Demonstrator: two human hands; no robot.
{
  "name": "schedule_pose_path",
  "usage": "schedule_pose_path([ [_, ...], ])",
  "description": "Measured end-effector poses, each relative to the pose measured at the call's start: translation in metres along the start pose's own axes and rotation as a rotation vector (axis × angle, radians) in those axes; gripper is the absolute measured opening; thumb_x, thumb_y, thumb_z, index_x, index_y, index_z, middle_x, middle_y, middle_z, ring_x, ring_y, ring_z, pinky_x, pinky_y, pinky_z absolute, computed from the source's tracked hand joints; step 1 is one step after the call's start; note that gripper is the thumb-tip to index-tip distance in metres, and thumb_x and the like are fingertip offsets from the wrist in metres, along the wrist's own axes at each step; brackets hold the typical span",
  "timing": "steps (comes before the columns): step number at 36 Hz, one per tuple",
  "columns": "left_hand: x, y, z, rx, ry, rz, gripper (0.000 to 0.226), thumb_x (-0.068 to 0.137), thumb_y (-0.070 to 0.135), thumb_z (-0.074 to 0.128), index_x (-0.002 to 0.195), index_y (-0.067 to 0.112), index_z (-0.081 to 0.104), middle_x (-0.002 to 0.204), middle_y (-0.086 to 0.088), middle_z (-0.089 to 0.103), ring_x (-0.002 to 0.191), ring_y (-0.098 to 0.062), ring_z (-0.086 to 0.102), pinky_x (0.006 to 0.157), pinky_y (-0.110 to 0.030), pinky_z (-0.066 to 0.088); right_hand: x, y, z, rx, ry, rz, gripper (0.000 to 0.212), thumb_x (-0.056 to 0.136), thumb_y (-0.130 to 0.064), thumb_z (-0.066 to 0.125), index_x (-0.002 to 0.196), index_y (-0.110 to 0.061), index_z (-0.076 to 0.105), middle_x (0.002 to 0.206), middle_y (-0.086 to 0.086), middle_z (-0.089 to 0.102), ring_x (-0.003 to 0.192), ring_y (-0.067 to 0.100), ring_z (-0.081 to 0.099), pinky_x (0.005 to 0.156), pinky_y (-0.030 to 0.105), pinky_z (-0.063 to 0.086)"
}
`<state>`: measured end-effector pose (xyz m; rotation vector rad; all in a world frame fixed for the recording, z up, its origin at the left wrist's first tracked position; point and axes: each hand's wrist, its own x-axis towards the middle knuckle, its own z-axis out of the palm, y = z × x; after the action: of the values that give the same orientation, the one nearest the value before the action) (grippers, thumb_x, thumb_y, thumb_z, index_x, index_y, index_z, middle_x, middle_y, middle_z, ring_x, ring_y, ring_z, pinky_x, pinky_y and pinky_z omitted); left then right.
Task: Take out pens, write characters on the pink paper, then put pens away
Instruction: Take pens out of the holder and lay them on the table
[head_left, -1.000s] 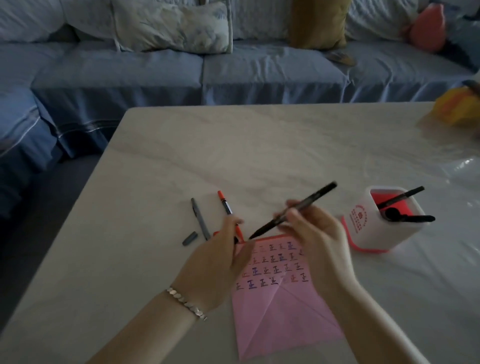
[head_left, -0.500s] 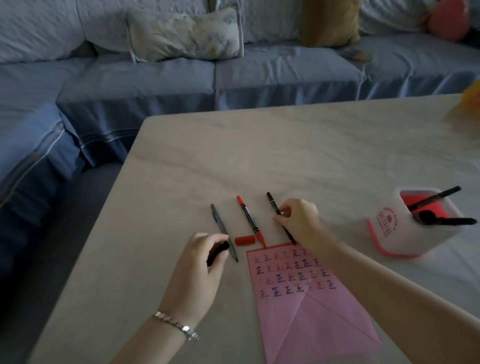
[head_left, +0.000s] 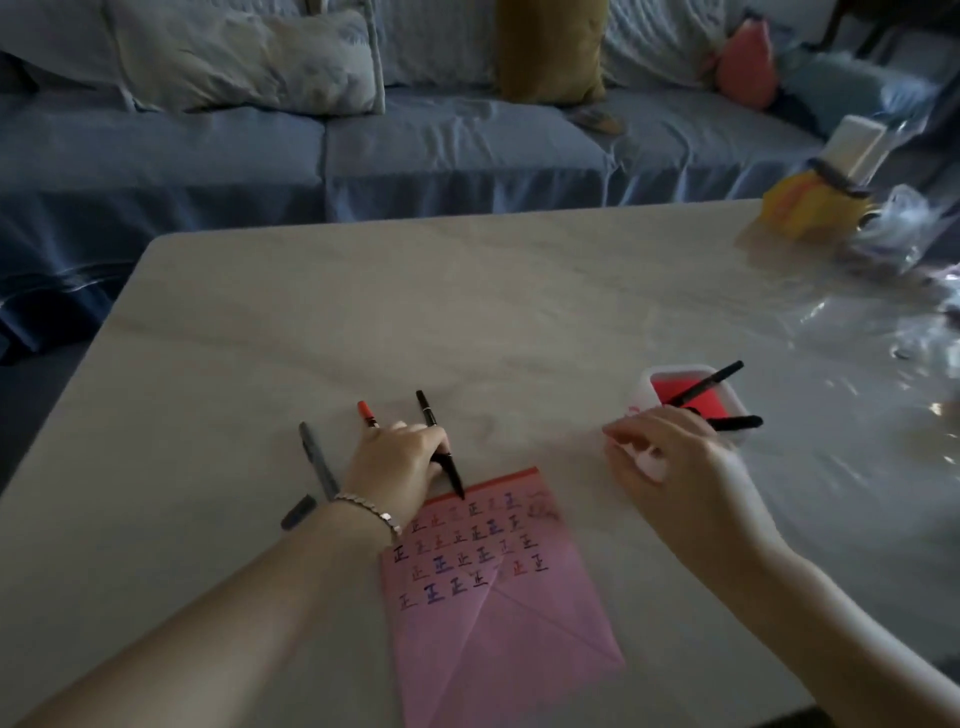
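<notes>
Left hand (head_left: 400, 462) curls over black pen (head_left: 427, 413); its tip could smear pink paper (head_left: 498, 613). Right hand (head_left: 670, 467) near cup (head_left: 680, 369), grip unclear.

Pink paper (head_left: 498, 639), blue sofa (head_left: 441, 150), holder (head_left: 675, 369) inside seemingly red.

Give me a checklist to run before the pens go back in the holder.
1. Grey pen capped: not ok; its cap lies loose beside it.
2. Black pen capped: not ok; bare tip at the pink paper's edge.
3. Red pen capped: cannot tell; left hand covers its lower end.
4. Grip on black pen: cannot tell; fingers lie over it.
5. Pen holder has room: ok; two pens lean inside, red interior shows.
6. Right hand free: cannot tell; blurred.
</notes>
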<state>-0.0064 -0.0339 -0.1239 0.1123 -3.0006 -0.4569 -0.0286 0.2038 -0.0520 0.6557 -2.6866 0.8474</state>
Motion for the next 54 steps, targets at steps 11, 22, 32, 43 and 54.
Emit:
schedule_pose_path([
  [11, -0.015, 0.004, -0.013, -0.049, 0.090, 0.056, 0.025, 0.081, 0.004, 0.061, 0.104, 0.013, 0.063, 0.102, -0.002, 0.062, 0.100, -0.024, 0.056, 0.085, -0.035, 0.041, 0.017, 0.050, -0.026, -0.305, -0.071, 0.093, 0.023, 0.076, -0.025, 0.071, 0.097, -0.015, 0.071, 0.103, 0.008, 0.068, 0.103, 0.031, 0.048, 0.085, 0.034, 0.026],
  [22, -0.039, 0.031, -0.039, -0.254, 0.214, 0.128, 0.035, 0.085, 0.020, 0.061, 0.119, 0.014, 0.055, 0.120, 0.002, 0.055, 0.112, 0.002, 0.039, 0.095, -0.010, 0.024, 0.009, 0.010, -0.035, 0.023, 0.331, -0.331, 0.025, 0.084, -0.026, 0.058, 0.102, -0.008, 0.062, 0.094, 0.005, 0.062, 0.083, 0.009, 0.055, 0.076, 0.015, 0.046],
  [32, -0.061, 0.039, -0.044, -0.366, 0.188, 0.205, 0.051, 0.091, 0.049, 0.026, 0.124, 0.017, 0.046, 0.105, 0.015, 0.049, 0.091, 0.000, 0.054, 0.077, -0.016, 0.048, -0.010, -0.062, 0.015, 1.116, 0.099, 0.256, 0.013, 0.084, -0.028, 0.058, 0.091, -0.017, 0.059, 0.078, 0.000, 0.070, 0.066, 0.014, 0.067, 0.061, 0.021, 0.054],
  [43, -0.080, 0.040, -0.051, -0.423, 0.051, 0.159, 0.045, 0.091, 0.042, 0.024, 0.123, 0.021, 0.048, 0.111, 0.008, 0.059, 0.101, -0.002, 0.053, 0.084, -0.017, 0.042, -0.024, -0.083, 0.049, 1.258, -0.161, 0.533, 0.009, 0.083, -0.007, 0.059, 0.082, -0.012, 0.066, 0.068, 0.002, 0.071, 0.066, 0.013, 0.066, 0.062, 0.020, 0.054],
  [54, -0.083, 0.040, -0.049, -0.524, 0.015, 0.111, 0.039, 0.087, 0.056, 0.029, 0.100, 0.032, 0.057, 0.075, 0.005, 0.068, 0.063, -0.010, 0.063, 0.056, -0.034, 0.050, -0.032, -0.078, 0.057, 1.212, -0.205, 0.458, 0.012, 0.084, -0.006, 0.056, 0.074, -0.002, 0.060, 0.056, 0.001, 0.061, 0.052, 0.010, 0.054, 0.052, 0.019, 0.047],
])
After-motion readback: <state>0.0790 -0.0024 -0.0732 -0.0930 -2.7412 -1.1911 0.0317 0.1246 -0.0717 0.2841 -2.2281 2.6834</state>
